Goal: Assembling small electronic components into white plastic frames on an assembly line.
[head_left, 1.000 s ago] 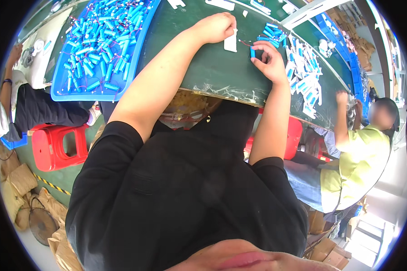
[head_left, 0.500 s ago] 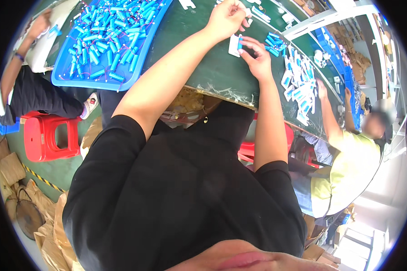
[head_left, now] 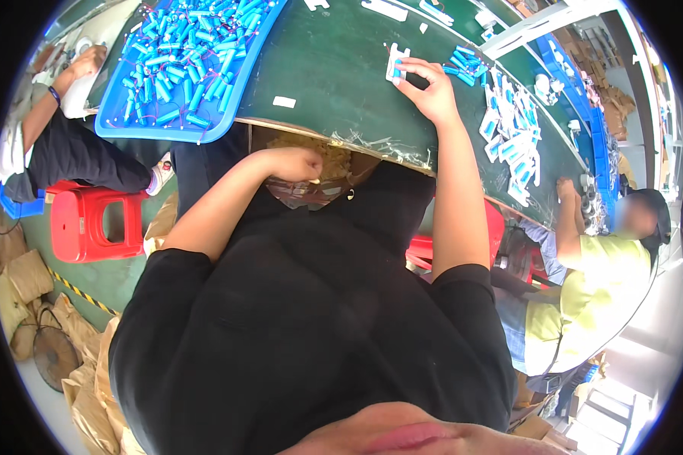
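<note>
My right hand (head_left: 432,89) is over the table with its fingers closed on a blue cylindrical battery (head_left: 398,70), which lies against a flat white plastic piece (head_left: 391,61). My left hand (head_left: 294,164) is below the table's front edge, over an open box (head_left: 311,196) of yellowish scraps. Its fingers are curled together, and a small pale bit shows beside them; what they hold is unclear. Just right of my right hand lies a small group of loose blue batteries (head_left: 467,65). Farther right is a heap of white pieces with blue batteries (head_left: 511,140).
A blue tray (head_left: 231,125) full of wired blue batteries stands at the left of the green table (head_left: 319,68). A small white label (head_left: 284,101) lies near the front edge. A co-worker in yellow (head_left: 592,296) sits at right, another person's hand (head_left: 89,61) is far left. Red stool (head_left: 91,227).
My left hand has come back from the far side of the table to below its front edge. My right hand stays at the battery and white piece. The co-worker's hand at right has drawn back.
</note>
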The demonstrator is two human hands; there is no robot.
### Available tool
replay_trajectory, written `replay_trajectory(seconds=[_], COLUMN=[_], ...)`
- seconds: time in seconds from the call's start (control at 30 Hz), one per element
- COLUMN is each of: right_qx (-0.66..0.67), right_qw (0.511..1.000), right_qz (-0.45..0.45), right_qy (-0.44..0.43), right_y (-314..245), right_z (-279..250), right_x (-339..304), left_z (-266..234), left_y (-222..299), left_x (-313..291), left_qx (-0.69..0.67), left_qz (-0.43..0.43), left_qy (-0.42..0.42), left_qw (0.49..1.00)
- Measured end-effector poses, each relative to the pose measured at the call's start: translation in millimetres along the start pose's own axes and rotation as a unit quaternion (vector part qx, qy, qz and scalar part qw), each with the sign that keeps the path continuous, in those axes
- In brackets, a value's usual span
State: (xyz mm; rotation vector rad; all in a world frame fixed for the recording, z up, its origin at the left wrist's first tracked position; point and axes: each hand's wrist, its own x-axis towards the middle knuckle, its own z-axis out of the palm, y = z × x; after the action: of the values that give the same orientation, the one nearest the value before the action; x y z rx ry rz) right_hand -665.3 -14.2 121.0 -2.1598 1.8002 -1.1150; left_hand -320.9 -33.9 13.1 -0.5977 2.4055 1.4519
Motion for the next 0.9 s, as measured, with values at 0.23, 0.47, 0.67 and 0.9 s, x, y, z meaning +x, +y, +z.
replay_trajectory(seconds=[0.23, 0.47, 0.67, 0.9], right_qx=[0.000, -0.252, -0.256, -0.205], right_qw=[0.998, 0.867, 0.781, 0.935], right_qz=[-0.044, -0.055, 0.141, 0.051], right_qy=[0.045, 0.427, 0.551, 0.286], right_y=[-5.3, 22.1, 65.5, 32.0], right_z=[5.1, -51.0, -76.0, -31.1], right_x=[-2.8, -15.9, -45.2, -23.2], left_z=[45.9, 32.0, -14.2, -124.9], left_y=[-77.0, -1.7, 125.9, 193.9], left_x=[44.4, -1.4, -42.2, 37.0], left_qx=[0.170, 0.153, -0.285, -0.247], left_qz=[-0.166, 0.048, 0.241, 0.295], left_qy=[0.182, 0.216, -0.082, 0.319], left_qw=[0.954, 0.963, 0.924, 0.866])
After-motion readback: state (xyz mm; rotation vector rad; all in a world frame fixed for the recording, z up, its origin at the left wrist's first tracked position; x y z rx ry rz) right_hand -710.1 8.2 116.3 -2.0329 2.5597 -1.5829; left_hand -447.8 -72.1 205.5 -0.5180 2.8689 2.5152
